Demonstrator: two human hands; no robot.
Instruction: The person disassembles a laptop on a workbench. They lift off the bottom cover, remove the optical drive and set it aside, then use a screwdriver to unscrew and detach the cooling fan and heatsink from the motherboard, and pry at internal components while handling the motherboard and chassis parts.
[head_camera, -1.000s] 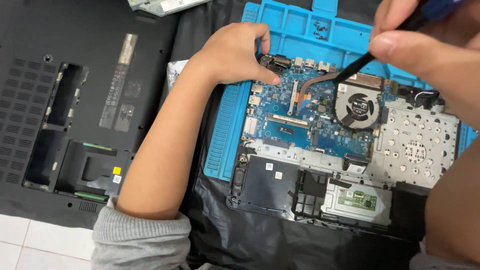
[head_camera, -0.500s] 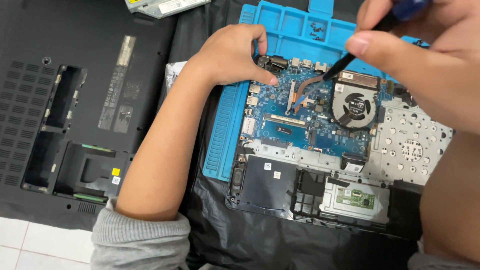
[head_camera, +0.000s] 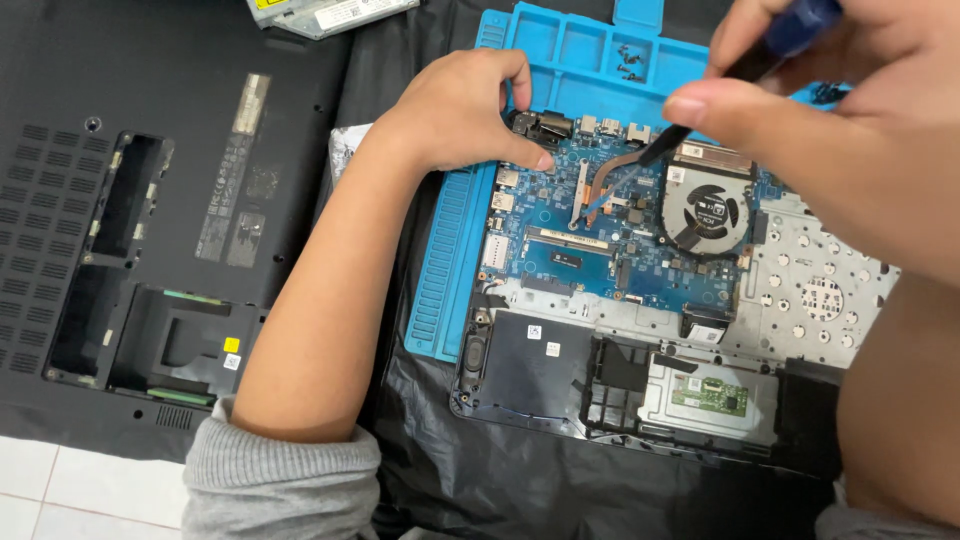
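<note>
From my seat I see my left hand (head_camera: 470, 110) resting on the top-left corner of the blue motherboard (head_camera: 580, 255), fingers curled together, thumb tip pressed on the board edge and fingertips touching the black hinge bracket (head_camera: 535, 125); it grips nothing that I can make out. My right hand (head_camera: 830, 130) sits at 2 o'clock in the view, fingers pinched tight round a screwdriver (head_camera: 760, 55) with a blue handle and black shaft, its tip down on the board just beside the copper heat pipe (head_camera: 610, 170). The round cooling fan (head_camera: 705, 210) lies right of that pipe, under my right hand. The opened laptop chassis (head_camera: 560, 380) lies on a blue repair mat (head_camera: 455, 260), which lies over black plastic sheeting (head_camera: 480, 470). A few small screws (head_camera: 630, 60) sit in a mat compartment at 12 o'clock. The removed black bottom cover (head_camera: 150, 220) lies at 9 o'clock, well apart from the board, and a slim silver drive (head_camera: 330, 12) shows at the top edge. White floor tile (head_camera: 60, 490) shows at 7 o'clock
</note>
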